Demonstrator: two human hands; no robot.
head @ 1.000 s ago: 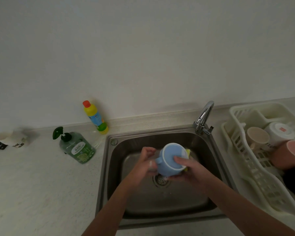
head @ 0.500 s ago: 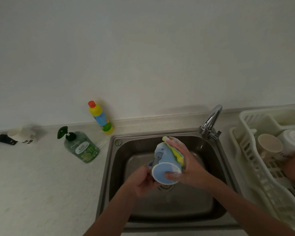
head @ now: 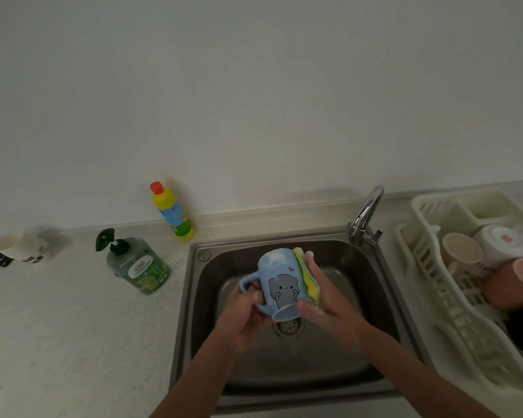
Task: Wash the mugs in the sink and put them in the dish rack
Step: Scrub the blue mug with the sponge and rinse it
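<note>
Over the steel sink (head: 384, 300) I hold a light blue mug (head: 280, 282) with a grey cat picture, tilted with its mouth toward me and down. My left hand (head: 245, 315) grips it at the handle. My right hand (head: 323, 300) presses a yellow and green sponge (head: 307, 276) flat against the mug's right side, thumb near the rim. The white dish rack (head: 429, 263) on the right holds a beige mug (head: 462, 254), a white mug (head: 501, 242) and a pink mug (head: 517, 285).
The chrome faucet (head: 364, 215) stands at the sink's back right corner. A green soap pump bottle (head: 136, 263) and a yellow and blue bottle (head: 172, 212) sit on the counter to the left. A small white object (head: 21, 245) lies at the far left.
The mug has turned so its cat picture and handle face me, handle on the left. My left hand took the handle and my right hand with the sponge slid along the mug's right side.
</note>
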